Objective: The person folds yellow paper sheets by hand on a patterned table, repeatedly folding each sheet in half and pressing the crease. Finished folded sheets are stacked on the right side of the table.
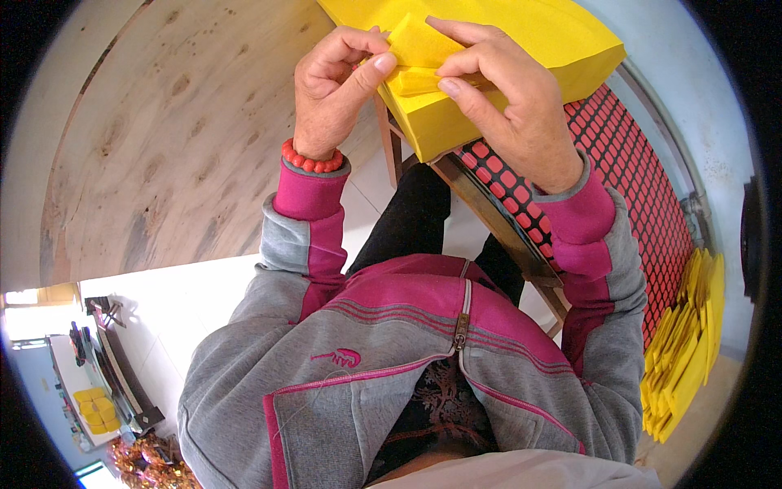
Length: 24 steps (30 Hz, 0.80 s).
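One small yellow piece [419,41], folded along its lower edge, is held between two bare hands just above a large yellow block [538,37]; whether it also touches the block cannot be told. The left hand [338,81] has its grip closed on the piece's left side, thumb against the index finger. The right hand [517,98] clamps the lower right fold between thumb and fingertips, its index finger reaching toward the top edge. A red bead bracelet [314,159] circles the left wrist. Beside the block, to the right, runs a wood-framed counter [623,155] patterned with red rounded squares on black. Many flat yellow pieces [684,350] are bunched near its lower right end. A pale wooden panel [179,138] stands at the left.
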Each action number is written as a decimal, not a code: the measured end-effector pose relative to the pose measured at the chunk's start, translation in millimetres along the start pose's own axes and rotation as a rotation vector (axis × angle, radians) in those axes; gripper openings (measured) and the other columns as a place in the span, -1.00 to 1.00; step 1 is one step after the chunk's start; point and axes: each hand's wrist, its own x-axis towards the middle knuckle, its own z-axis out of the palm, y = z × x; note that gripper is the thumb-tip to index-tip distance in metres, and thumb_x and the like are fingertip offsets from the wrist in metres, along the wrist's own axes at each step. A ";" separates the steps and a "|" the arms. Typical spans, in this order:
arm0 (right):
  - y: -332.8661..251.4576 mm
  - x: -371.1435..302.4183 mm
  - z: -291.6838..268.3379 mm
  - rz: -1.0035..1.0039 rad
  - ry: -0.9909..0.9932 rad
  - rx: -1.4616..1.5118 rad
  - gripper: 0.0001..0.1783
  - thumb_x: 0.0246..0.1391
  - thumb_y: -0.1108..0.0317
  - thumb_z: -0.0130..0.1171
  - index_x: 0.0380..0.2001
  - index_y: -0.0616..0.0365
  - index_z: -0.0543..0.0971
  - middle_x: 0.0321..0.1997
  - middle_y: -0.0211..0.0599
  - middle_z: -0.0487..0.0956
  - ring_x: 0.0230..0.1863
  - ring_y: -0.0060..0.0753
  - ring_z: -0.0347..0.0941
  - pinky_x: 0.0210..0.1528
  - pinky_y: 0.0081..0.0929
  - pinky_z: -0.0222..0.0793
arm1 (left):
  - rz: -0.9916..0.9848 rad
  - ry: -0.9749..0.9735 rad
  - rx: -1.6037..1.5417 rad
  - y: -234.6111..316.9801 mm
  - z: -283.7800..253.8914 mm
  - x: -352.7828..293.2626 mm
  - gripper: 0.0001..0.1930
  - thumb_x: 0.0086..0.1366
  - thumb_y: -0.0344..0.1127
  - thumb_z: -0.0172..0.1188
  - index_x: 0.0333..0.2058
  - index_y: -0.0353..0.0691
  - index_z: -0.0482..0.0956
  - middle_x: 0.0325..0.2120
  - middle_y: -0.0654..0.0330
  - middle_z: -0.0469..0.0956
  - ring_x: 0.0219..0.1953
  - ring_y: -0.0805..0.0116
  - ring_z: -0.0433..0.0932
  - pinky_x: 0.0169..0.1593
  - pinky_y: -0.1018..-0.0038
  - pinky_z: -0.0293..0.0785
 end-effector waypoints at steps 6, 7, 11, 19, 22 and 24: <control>0.2 0.3 1.2 -0.008 0.034 0.008 -0.87 0.07 0.45 0.22 -0.31 0.23 0.52 0.05 -0.02 0.57 -0.02 -0.05 0.54 0.00 -0.34 0.43 | -0.031 0.018 -0.080 3.1 3.2 1.1 -0.87 0.31 -0.51 0.22 -0.19 -0.31 0.49 -0.23 0.22 0.60 -0.12 0.51 0.56 0.03 0.55 0.44; 0.3 1.0 2.4 -0.020 0.054 0.005 -0.86 0.05 0.44 0.22 -0.32 0.21 0.50 0.01 -0.02 0.58 -0.07 0.00 0.55 -0.05 -0.31 0.45 | -0.041 0.018 -0.087 3.4 3.2 1.1 -0.87 0.31 -0.52 0.22 -0.19 -0.30 0.49 -0.23 0.22 0.60 -0.12 0.50 0.56 0.04 0.54 0.44; -0.7 1.9 2.0 -0.020 0.042 -0.008 -0.86 0.06 0.44 0.23 -0.31 0.23 0.52 -0.01 -0.03 0.59 -0.05 -0.05 0.55 -0.02 -0.35 0.43 | 0.015 0.040 -0.021 -1.1 1.9 0.3 -0.92 0.31 -0.57 0.18 -0.24 -0.30 0.51 -0.23 0.23 0.60 -0.07 0.48 0.54 0.09 0.51 0.40; 4.8 3.3 -6.7 0.006 -0.002 0.165 -0.84 0.09 0.42 0.28 -0.36 0.27 0.51 -0.32 -0.17 0.55 -0.24 -0.39 0.54 -0.05 -0.41 0.48 | 0.079 -0.086 0.269 -12.4 -23.5 1.1 -0.75 0.28 -0.57 -0.02 -0.16 -0.39 0.62 -0.13 0.11 0.60 -0.06 0.36 0.53 0.08 0.50 0.37; 10.0 3.8 -6.4 0.041 -0.015 0.258 -0.82 0.16 0.38 0.25 -0.30 0.30 0.53 -0.32 -0.23 0.56 -0.26 -0.50 0.51 -0.10 -0.50 0.47 | 0.064 -0.135 0.316 -13.2 -25.1 3.5 -0.74 0.29 -0.57 -0.01 -0.14 -0.40 0.62 -0.13 0.12 0.61 -0.04 0.38 0.52 0.10 0.51 0.36; 6.3 1.5 -5.7 0.104 0.076 0.350 -0.80 0.20 0.36 0.22 -0.25 0.32 0.55 -0.32 -0.27 0.57 -0.27 -0.54 0.50 -0.11 -0.55 0.46 | 0.108 -0.184 0.381 -9.6 -25.6 5.1 -0.75 0.29 -0.57 0.00 -0.14 -0.40 0.63 -0.12 0.13 0.61 -0.03 0.38 0.52 0.11 0.51 0.36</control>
